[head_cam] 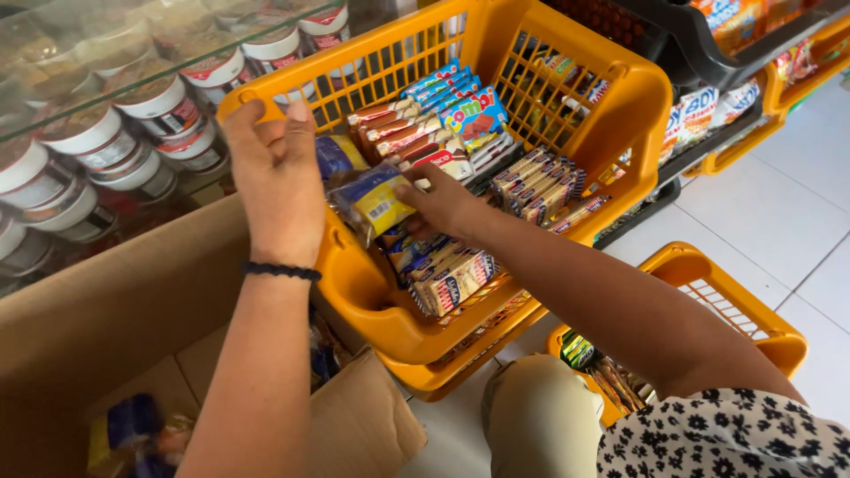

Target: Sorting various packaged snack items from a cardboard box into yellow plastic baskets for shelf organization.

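My left hand (276, 173) is raised over the near corner of a yellow plastic basket (611, 97), its fingers curled around several blue and yellow snack packets (376, 202). My right hand (443, 205) reaches into the basket and pinches the right end of the same packets. Rows of wrapped biscuit and wafer packs (443, 133) fill the basket. A black band circles my left wrist.
An open cardboard box (115, 310) with a few packets inside sits at lower left. White-lidded tubs (159, 106) stand behind glass at upper left. Another yellow basket (735, 310) sits on the tiled floor at right, and shelves of snacks (708, 106) lie beyond.
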